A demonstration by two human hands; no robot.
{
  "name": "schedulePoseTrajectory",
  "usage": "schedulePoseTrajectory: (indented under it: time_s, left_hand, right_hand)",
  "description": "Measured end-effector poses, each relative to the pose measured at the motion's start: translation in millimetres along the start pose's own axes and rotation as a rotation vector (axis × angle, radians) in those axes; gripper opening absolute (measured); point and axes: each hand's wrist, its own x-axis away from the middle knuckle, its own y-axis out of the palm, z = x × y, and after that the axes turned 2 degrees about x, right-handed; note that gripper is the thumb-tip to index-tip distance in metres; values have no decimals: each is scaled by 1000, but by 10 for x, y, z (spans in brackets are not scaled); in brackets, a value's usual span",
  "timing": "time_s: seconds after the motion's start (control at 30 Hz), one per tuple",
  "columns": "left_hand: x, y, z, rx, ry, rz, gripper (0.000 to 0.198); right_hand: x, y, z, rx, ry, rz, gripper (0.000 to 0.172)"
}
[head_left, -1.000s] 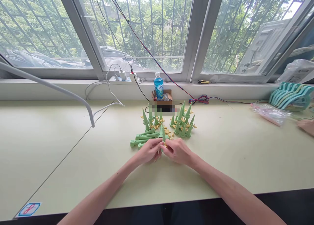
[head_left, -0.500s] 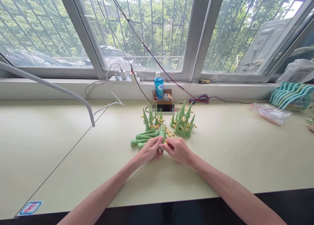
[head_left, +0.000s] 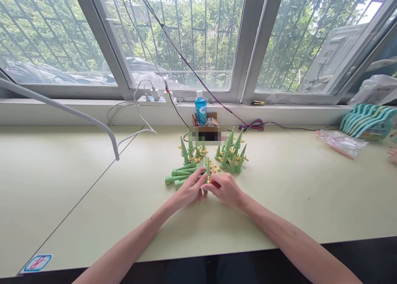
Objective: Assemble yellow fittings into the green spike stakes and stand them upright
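Observation:
Between my two hands a green watering spike (head_left: pixel 208 166) stands point up, a small yellow valve (head_left: pixel 209 180) showing near its base. My left hand (head_left: pixel 191 187) has its fingers closed around the spike's lower part. From the other side my right hand (head_left: pixel 223 188) pinches at the yellow valve; its fingertips are partly hidden. Left of them lie several green spikes (head_left: pixel 182 173) on their sides. Beyond my hands, loose yellow valves (head_left: pixel 214 168) are scattered. Upright spikes fitted with valves form a left group (head_left: pixel 185 151) and a right group (head_left: pixel 231 153).
A blue drink bottle (head_left: pixel 201 109) rises by a small cardboard box (head_left: pixel 214 120) at the sill. A grey tube (head_left: pixel 93 118) arches over the table's left. Bundled wires (head_left: pixel 254 125), a plastic bag (head_left: pixel 343 143) and teal hangers (head_left: pixel 366 122) lie right. Another person's hand (head_left: pixel 393 154) enters at the right edge.
The spike between my hands has turned slightly, and its yellow valve now shows more fully at the front. At the right edge, the other person's hand has moved and the green item there is gone from view.

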Motion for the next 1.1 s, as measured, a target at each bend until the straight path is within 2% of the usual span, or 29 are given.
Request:
schedulePoseTrajectory:
  time_s: [0.53, 0.7, 0.8, 0.97, 1.1]
  left_hand:
    - [0, 0, 6, -8, 14, -52, 41]
    - [-18, -27, 20, -86, 62, 72, 37]
    - [-27, -59, 17, -147, 101, 138, 34]
    - [-11, -69, 9, -308, 142, 151, 28]
    - [-1, -48, 13, -487, 176, 174, 19]
  right_hand:
    - [2, 3, -2, -67, 22, 11, 56]
    - [0, -40, 55, -97, 12, 6, 54]
    - [-12, -87, 105, -128, 52, 62, 54]
    - [-28, -112, 178, -156, 125, 140, 52]
    - [-32, -102, 203, -139, 161, 152, 50]
